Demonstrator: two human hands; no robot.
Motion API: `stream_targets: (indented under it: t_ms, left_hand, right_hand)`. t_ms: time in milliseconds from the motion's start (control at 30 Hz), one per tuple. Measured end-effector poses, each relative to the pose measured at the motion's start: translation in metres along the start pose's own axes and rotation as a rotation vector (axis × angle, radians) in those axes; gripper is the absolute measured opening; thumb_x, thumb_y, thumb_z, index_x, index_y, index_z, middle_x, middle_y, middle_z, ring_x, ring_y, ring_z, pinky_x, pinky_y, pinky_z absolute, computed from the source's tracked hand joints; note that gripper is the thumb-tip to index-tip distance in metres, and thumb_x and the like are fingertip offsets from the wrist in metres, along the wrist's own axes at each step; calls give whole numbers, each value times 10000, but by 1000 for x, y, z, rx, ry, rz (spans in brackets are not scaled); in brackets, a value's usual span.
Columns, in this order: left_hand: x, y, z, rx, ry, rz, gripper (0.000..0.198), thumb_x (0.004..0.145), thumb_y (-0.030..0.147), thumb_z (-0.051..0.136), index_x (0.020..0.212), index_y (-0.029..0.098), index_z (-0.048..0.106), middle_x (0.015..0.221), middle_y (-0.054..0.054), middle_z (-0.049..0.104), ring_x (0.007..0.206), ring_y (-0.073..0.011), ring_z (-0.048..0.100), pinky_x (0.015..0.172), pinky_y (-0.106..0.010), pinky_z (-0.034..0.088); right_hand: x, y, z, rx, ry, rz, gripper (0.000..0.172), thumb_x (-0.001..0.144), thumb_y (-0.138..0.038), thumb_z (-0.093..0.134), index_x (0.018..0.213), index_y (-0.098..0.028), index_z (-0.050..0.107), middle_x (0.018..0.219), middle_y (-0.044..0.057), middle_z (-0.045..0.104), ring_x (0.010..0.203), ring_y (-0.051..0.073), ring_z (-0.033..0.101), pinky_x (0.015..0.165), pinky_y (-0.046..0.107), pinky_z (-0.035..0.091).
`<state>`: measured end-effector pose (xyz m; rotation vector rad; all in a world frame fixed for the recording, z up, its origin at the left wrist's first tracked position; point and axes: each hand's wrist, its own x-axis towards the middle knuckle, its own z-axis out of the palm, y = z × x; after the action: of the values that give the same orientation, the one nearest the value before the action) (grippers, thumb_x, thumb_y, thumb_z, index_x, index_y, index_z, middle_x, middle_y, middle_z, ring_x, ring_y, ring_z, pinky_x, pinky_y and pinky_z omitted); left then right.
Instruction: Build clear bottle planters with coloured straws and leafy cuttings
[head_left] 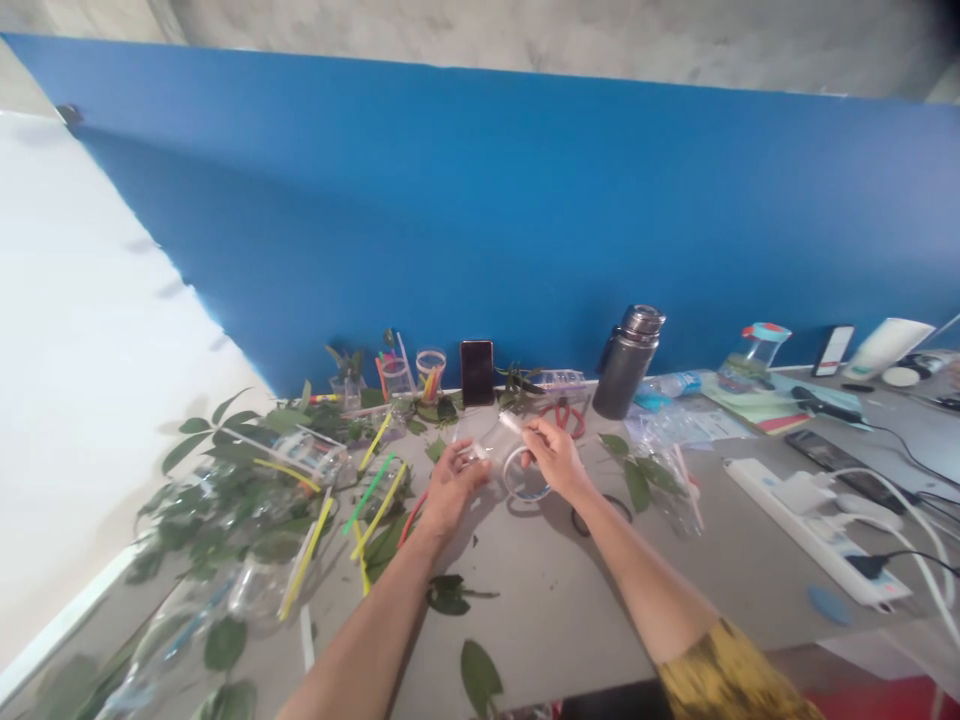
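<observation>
My left hand [451,487] is closed, its fingertips on a clear plastic piece [495,437] that has a whitish end. Its exact kind is hard to make out. My right hand [555,457] is closed with thumb and fingers on a ring-shaped roll of tape [508,482], which hangs just above the grey table [540,600]. Both hands are close together, with the plastic between them. Red-handled scissors [576,420] lie just behind my right hand. A dark ring [577,522] rests beneath my right forearm.
Leafy cuttings [202,520] and yellow straws [307,555] crowd the left side. At the back stand a cup of straws [431,365], a phone [477,372] and a dark flask [628,365]. To the right lies a white power strip [814,535] with cables.
</observation>
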<state>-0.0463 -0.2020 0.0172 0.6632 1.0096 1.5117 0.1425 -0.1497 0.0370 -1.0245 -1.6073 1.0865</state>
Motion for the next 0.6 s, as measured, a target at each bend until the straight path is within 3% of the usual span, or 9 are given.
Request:
stream_targets:
  t_ms: [100, 200, 367, 600]
  left_hand:
    - [3, 4, -2, -77, 43, -16, 352, 700, 157, 883, 988, 157, 680, 823, -37, 745, 676, -159, 696, 684, -274, 578]
    - [5, 9, -4, -133, 51, -19, 231, 766, 241, 854, 872, 136, 678, 754, -32, 722, 672, -161, 691, 677, -274, 583]
    - [5, 15, -1, -223, 112, -53, 105, 931, 198, 686, 897, 99, 685, 790, -75, 735, 709, -172, 712, 725, -305, 625]
    - [3, 20, 3, -336, 120, -240, 212, 1019, 259, 581, 864, 127, 638, 694, -68, 693, 622, -174, 708, 658, -299, 644]
  right_hand:
    - [0, 4, 0, 43, -104, 9, 441, 946, -487, 566, 1259, -178, 601, 647, -12, 674, 460, 121, 454, 487, 250, 353]
    - [-2, 7, 1, 43, -161, -23, 519, 968, -509, 548, 1342, -150, 572, 644, -15, 672, 476, 118, 458, 505, 247, 360]
    - [-1, 5, 0, 45, -61, -56, 591, 999, -557, 471, 1370, -108, 573, 567, -36, 607, 504, 139, 516, 529, 250, 382]
    - [-3, -3, 2, -114, -23, -50, 462, 972, -433, 510, 1304, -137, 635, 562, -40, 599, 508, 152, 546, 566, 267, 445]
